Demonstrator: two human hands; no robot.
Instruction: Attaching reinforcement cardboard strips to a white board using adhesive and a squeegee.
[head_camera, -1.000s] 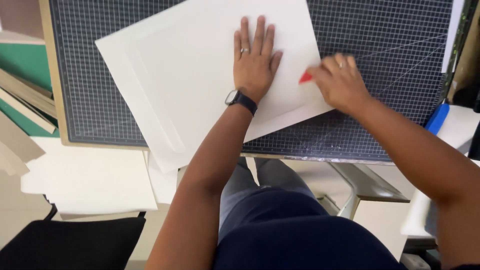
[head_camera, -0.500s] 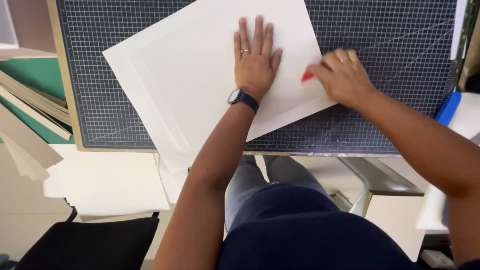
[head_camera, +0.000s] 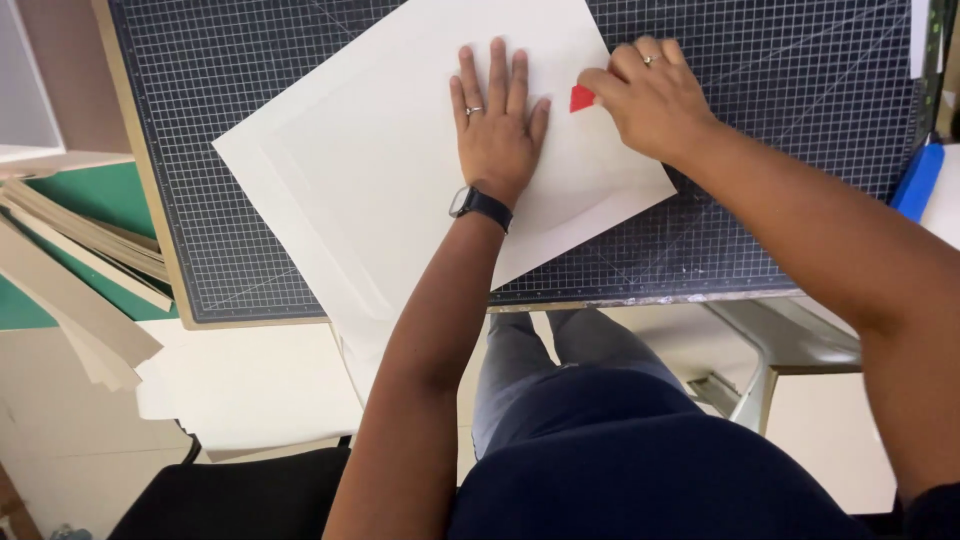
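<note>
Dark gridded cutting mat (head_camera: 800, 120) on the bench carries a large white sheet (head_camera: 380, 170), tilted, its lower corner overhanging the mat's near edge. Left hand (head_camera: 497, 125) lies flat on the sheet, fingers spread, gripping nothing. Right hand (head_camera: 655, 95) sits just beside it, fingers curled around a small red tool (head_camera: 581, 98) touching the sheet.

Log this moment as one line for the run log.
left hand: flat on white sheet | right hand: holds red tool at sheet | sheet on cutting mat

On the left, a pile of brown cardboard strips (head_camera: 75, 270) lies on a green mat (head_camera: 95, 195). A blue tool (head_camera: 918, 180) sits at the right edge. A black chair (head_camera: 235, 495) stands near.
</note>
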